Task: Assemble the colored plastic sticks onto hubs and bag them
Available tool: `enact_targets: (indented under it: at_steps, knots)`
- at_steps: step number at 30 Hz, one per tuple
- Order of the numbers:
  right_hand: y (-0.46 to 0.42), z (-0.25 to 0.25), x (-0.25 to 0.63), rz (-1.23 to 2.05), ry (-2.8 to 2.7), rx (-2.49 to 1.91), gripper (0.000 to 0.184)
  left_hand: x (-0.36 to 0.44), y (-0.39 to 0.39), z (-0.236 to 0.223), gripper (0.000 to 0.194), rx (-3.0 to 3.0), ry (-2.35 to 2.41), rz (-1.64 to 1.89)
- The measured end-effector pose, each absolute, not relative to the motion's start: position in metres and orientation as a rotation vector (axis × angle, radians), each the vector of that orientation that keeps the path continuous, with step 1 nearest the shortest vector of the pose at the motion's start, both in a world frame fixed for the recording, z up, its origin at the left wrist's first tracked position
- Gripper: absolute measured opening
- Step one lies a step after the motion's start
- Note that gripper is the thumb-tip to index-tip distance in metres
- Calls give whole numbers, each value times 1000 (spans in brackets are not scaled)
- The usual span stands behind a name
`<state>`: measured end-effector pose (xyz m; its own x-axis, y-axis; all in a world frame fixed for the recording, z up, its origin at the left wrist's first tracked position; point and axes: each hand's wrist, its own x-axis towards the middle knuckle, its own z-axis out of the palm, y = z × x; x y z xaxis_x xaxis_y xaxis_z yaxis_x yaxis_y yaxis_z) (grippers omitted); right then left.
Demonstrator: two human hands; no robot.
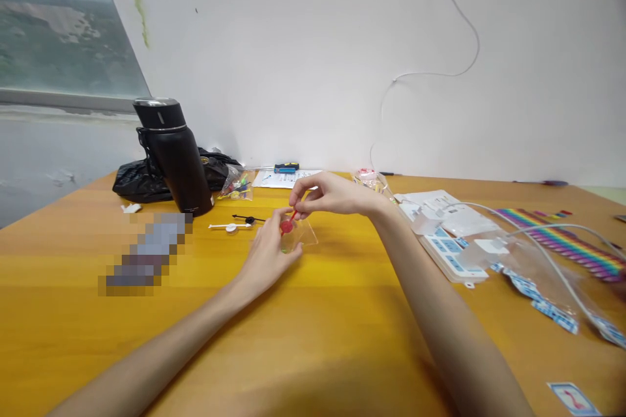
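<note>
My left hand (pixel 267 247) grips a transparent square plate (pixel 309 234) by its left side, thumb at the near edge and fingers at the far edge. On that plate sits a red disc (pixel 286 227) with a red spinner arrow (pixel 293 214). The thumb and fingertips of my right hand (pixel 332 194) pinch the arrow's upper end from above. Just left of my left hand lie a white spinner arrow (pixel 231 228) and a black spinner arrow (pixel 249 219), each with a round hub; my left hand partly hides the black one.
A black bottle (pixel 178 163) stands by a black plastic bag (pixel 139 181). Behind my hands lie screwdrivers (pixel 286 168) and a small bag of coloured pieces (pixel 239 186). On the right are a power strip (pixel 452 257), white cables (pixel 542 254) and a rainbow strip (pixel 562 241). A pixelated object (pixel 151 254) lies left.
</note>
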<state>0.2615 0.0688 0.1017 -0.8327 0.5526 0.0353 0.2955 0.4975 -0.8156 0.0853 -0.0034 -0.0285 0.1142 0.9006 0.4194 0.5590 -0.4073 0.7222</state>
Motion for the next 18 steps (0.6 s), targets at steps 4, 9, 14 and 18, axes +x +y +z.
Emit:
enact_targets:
  at_steps: [4,9,14,18]
  knots:
    - [58,112,261,1235,-2447,-728,12,91,-6,-24,55,1848,1226,1366]
    - [45,117,250,1117,-2502,-685,13,94,-10,-17,53,1776,1230,1442]
    - [40,116,243,879,-2617,-800,13,94,-10,-16,47,1744,1199,1458]
    - [39,117,246,802,-2676,-871,10,94,-9,-20,53,1689,1233,1427]
